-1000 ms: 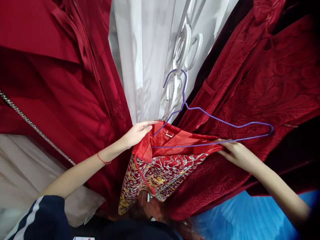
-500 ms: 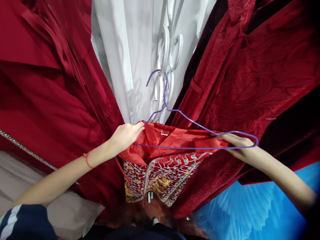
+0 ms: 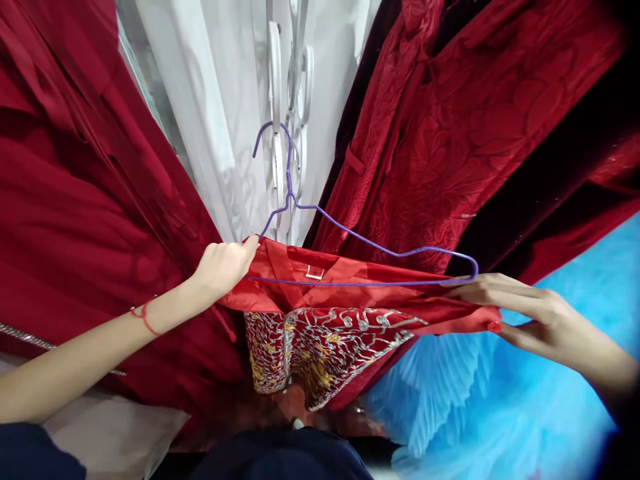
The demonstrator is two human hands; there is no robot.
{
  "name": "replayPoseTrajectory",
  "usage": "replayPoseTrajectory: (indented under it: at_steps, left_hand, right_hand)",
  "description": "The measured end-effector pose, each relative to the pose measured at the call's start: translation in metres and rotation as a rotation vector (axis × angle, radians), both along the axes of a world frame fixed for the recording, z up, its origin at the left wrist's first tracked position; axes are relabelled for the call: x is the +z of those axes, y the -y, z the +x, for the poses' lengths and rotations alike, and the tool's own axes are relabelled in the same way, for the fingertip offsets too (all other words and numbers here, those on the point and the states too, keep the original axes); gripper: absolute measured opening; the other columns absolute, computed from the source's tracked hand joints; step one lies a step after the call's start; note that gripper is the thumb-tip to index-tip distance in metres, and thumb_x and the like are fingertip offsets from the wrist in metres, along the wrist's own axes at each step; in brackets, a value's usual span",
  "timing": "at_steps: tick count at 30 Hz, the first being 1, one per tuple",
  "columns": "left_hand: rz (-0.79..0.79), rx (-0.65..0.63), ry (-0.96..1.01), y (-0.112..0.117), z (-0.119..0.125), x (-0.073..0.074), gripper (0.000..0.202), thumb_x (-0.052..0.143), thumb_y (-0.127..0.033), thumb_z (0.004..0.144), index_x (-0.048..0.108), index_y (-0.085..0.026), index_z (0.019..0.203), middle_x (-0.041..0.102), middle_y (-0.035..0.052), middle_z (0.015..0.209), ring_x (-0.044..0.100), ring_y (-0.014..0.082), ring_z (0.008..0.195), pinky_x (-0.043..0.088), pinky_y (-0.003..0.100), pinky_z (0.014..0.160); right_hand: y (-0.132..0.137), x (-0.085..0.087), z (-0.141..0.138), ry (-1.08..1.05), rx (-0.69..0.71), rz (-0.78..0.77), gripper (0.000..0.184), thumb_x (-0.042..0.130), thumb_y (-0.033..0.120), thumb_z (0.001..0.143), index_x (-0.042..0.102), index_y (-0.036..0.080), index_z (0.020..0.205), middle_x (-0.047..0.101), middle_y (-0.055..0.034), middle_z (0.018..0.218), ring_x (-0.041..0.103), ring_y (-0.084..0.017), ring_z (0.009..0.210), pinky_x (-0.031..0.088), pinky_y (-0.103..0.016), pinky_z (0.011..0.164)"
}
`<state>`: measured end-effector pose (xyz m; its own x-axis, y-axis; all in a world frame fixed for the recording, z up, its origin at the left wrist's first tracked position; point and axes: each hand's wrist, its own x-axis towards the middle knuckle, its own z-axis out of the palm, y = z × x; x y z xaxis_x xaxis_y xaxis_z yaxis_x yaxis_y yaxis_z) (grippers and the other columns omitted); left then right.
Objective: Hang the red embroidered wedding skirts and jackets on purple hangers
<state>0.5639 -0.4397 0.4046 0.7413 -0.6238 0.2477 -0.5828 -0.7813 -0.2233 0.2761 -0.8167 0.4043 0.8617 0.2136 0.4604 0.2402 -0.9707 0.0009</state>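
A red garment (image 3: 345, 313) with silver and gold embroidery hangs between my hands, its plain red lining turned up at the top. A purple wire hanger (image 3: 360, 260) lies across its top edge, hook pointing up. My left hand (image 3: 220, 267) grips the garment's left top corner together with the hanger's left end. My right hand (image 3: 520, 307) pinches the garment's right top corner, fingers closed on the cloth just below the hanger's right end.
Dark red garments (image 3: 75, 200) hang on the left and patterned red velvet ones (image 3: 450, 133) on the right. A white curtain and white metal scrollwork (image 3: 280, 100) stand behind. Pleated blue fabric (image 3: 475, 413) lies at lower right, pale cloth (image 3: 100, 433) at lower left.
The view has shifted so everything sits further left. My right hand has pulled the garment's right corner outward, stretching the top edge wider under the hanger.
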Motion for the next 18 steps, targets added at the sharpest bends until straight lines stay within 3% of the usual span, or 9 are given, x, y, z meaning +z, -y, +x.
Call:
replayPoseTrajectory:
  at_steps: [2, 4, 10, 18]
  left_hand:
    - [-0.035, -0.021, -0.005, 0.002, -0.003, 0.000, 0.044, 0.030, -0.034, 0.103, 0.058, -0.012, 0.128, 0.076, 0.0189, 0.084, 0.075, 0.0315, 0.082, 0.049, 0.033, 0.073]
    - [-0.057, -0.042, -0.004, 0.003, -0.007, 0.001, 0.042, 0.031, -0.034, 0.103, 0.059, -0.011, 0.125, 0.076, 0.0184, 0.082, 0.075, 0.0316, 0.081, 0.049, 0.034, 0.073]
    - [-0.040, -0.093, 0.040, 0.002, -0.012, 0.003, 0.041, 0.030, -0.031, 0.101, 0.062, -0.008, 0.113, 0.075, 0.0189, 0.076, 0.074, 0.0322, 0.074, 0.048, 0.033, 0.066]
    - [-0.078, -0.111, 0.070, -0.006, -0.010, 0.004, 0.035, 0.033, -0.030, 0.099, 0.063, -0.012, 0.105, 0.075, 0.0156, 0.072, 0.074, 0.0288, 0.068, 0.045, 0.029, 0.061]
  right_hand:
    - [-0.001, 0.006, -0.007, 0.003, 0.105, 0.045, 0.026, 0.048, 0.035, 0.098, 0.062, 0.029, 0.120, 0.072, -0.0099, 0.116, 0.068, -0.025, 0.113, 0.056, -0.035, 0.092]
    - [-0.002, 0.014, -0.006, 0.061, 0.100, 0.083, 0.026, 0.050, 0.028, 0.097, 0.060, 0.030, 0.121, 0.071, -0.0098, 0.116, 0.066, -0.026, 0.114, 0.055, -0.037, 0.093]
    - [0.000, 0.031, 0.025, 0.245, 0.055, 0.031, 0.021, 0.056, 0.020, 0.093, 0.062, 0.027, 0.112, 0.071, -0.0095, 0.107, 0.069, -0.027, 0.104, 0.052, -0.040, 0.090]
    - [-0.003, 0.066, 0.069, 0.204, 0.172, -0.016, 0.016, 0.053, 0.016, 0.093, 0.059, 0.023, 0.106, 0.068, -0.0110, 0.101, 0.065, -0.023, 0.096, 0.051, -0.035, 0.082]
